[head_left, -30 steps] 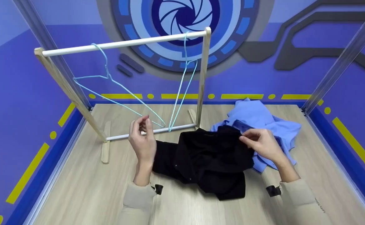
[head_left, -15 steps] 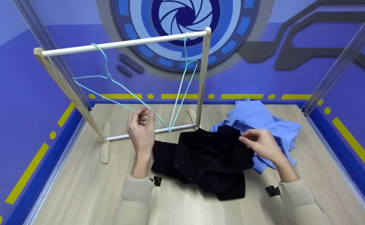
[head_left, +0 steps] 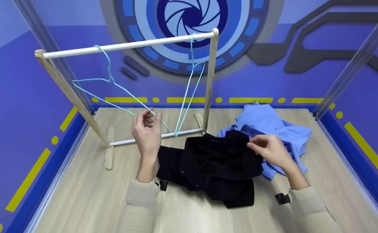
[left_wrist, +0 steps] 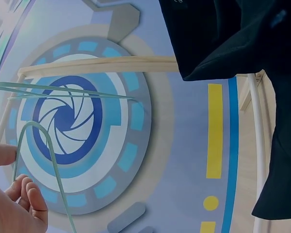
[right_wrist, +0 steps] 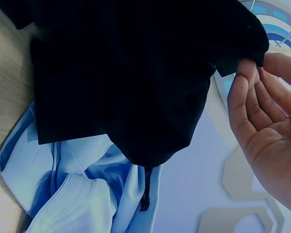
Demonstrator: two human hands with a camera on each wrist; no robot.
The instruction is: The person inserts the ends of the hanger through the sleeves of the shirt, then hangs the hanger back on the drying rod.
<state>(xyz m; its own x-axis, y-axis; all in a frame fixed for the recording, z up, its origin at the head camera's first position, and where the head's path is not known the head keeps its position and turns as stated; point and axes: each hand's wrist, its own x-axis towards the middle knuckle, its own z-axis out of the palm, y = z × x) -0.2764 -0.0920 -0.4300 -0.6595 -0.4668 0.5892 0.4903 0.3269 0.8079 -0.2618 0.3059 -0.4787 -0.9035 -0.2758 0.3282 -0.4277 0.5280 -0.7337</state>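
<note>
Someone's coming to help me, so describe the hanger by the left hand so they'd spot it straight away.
Find the wooden-sided rack standing on the table. Along its white top rail, pick the light-blue left hanger. Unlike the right hanger, which hangs close to a post, this one's lower end is right at the left hand.

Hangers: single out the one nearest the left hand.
The left hanger: its lower end is right at the left hand, while the right hanger hangs farther off, near the right post.
</note>
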